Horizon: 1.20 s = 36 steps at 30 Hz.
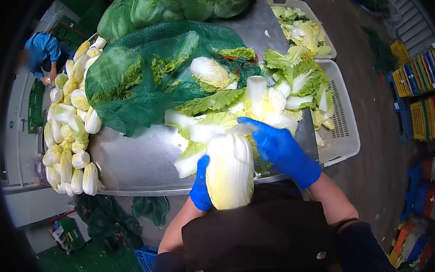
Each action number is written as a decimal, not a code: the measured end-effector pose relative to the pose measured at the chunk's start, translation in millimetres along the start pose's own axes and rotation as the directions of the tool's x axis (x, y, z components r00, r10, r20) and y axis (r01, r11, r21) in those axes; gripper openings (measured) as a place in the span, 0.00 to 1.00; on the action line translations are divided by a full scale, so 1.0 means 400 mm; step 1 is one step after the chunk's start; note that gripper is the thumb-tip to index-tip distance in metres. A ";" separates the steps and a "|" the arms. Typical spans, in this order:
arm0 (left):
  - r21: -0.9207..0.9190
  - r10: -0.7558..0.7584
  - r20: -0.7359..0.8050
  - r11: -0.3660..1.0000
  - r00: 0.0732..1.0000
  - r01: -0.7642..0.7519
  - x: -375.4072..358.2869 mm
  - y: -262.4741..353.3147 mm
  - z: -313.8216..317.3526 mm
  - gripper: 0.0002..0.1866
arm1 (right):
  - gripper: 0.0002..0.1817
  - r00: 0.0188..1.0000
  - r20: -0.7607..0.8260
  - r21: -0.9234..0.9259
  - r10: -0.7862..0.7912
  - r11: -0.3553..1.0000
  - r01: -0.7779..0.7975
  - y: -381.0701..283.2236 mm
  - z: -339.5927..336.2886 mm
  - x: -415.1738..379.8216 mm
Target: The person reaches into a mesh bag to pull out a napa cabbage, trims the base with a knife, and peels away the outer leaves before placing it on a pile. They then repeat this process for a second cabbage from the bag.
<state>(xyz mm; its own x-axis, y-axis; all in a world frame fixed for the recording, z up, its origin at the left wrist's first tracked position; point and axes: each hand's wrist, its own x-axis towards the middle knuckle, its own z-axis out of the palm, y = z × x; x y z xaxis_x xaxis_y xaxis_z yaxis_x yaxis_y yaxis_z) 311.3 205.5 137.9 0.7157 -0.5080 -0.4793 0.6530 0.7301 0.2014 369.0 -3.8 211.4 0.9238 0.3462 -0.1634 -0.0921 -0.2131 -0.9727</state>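
One napa cabbage, gripped by left hand and right hand, fingers wrapped around it. Two white crates beyond right fingertips; steel table edge lies under the hands.

Cabbage at table front edge, net bag behind, trimmed heads left, crate right.

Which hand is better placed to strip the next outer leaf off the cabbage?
Probably the right hand: it lies over the top of the cabbage among loose leaves. The left hand grips the cabbage's side, steadying it.
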 end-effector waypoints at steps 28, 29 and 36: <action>-0.186 0.120 0.134 0.978 0.984 -0.094 -0.013 0.158 -0.040 0.49 | 0.34 0.945 -0.263 -0.504 -0.197 0.863 0.039 0.034 0.003 0.060; -0.188 0.128 0.127 0.977 0.984 -0.103 -0.011 0.148 -0.050 0.49 | 0.29 0.911 -0.292 -0.231 -0.290 0.946 0.227 0.072 0.056 0.092; -0.337 0.341 0.267 0.909 0.901 -0.244 -0.085 0.266 -0.113 0.50 | 0.11 0.999 0.000 0.078 -0.032 0.996 0.032 0.481 0.283 0.106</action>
<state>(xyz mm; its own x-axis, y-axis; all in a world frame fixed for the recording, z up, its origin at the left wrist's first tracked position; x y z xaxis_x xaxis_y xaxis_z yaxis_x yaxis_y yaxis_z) 345.1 321.1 136.8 0.9338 -0.3309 -0.1357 0.3355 0.9420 0.0119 348.3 73.1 -1.3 0.9263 0.3527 -0.1323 -0.0915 -0.1300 -0.9873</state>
